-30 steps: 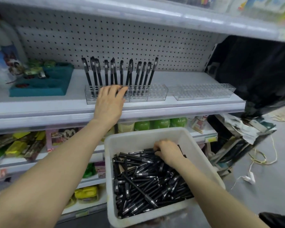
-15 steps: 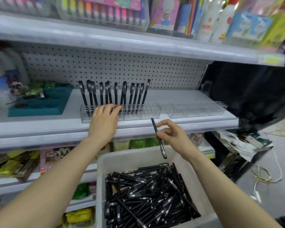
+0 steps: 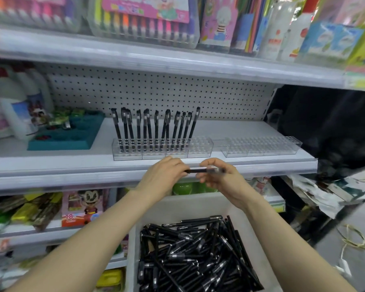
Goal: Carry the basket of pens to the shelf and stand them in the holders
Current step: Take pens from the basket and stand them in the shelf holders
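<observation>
On the shelf [image 3: 51, 163] a clear holder [image 3: 162, 147] stands part-filled. In front, left hand [image 3: 163, 175] and right hand [image 3: 221, 178] both grip one pen [image 3: 196, 170] level, above the basket [image 3: 198, 204].

Only "18" reads, on the orange cartoon box [image 3: 83, 207] on the lower shelf.

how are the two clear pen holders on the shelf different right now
The left holder has a row of black pens standing in it, with free holes at its right end; the right holder holds none. The left holder sits directly behind both hands, the right holder nearer the shelf's end. Both are clear plastic racks on the same shelf.
</observation>
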